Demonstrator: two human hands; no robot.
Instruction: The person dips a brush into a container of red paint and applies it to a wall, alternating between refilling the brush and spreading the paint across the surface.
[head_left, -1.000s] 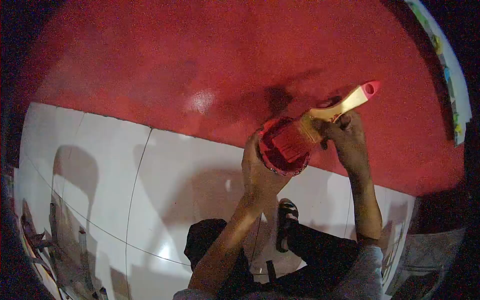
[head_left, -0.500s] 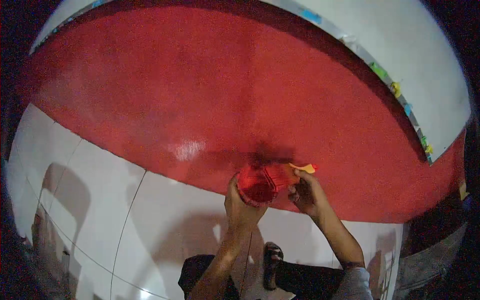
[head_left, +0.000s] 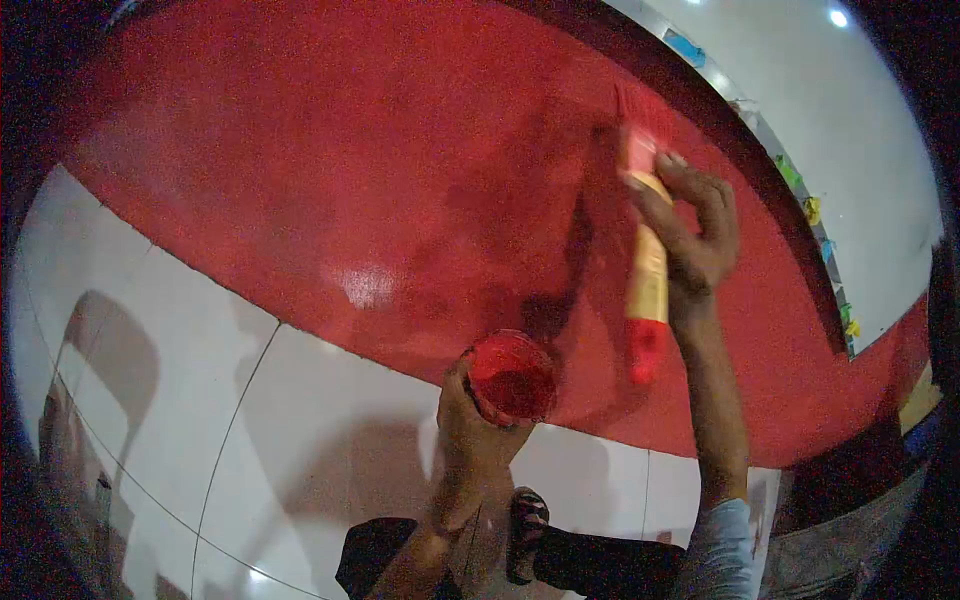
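My left hand (head_left: 468,428) is wrapped around a round cup of red paint (head_left: 514,378), held in front of me with its mouth toward the camera. Up on the right, my right hand (head_left: 700,215) grips a paintbrush (head_left: 650,272) with a yellow handle that ends in a red tip. The brush's red bristles (head_left: 643,105) point upward against the red wall (head_left: 420,180), apparently touching it; motion blurs the brush slightly. Parts of the handle are hidden behind my fingers.
Above the red wall runs a pale ledge (head_left: 790,110) with blue, green and yellow bits along its edge. White floor tiles (head_left: 300,430) meet the wall below. My sandalled foot (head_left: 527,530) is beneath the cup. Shadows fall across wall and tiles.
My right hand has carried the paintbrush from the cup's rim up and right to the upper wall, bristles now upward. The cup stays in my left hand, almost in place.
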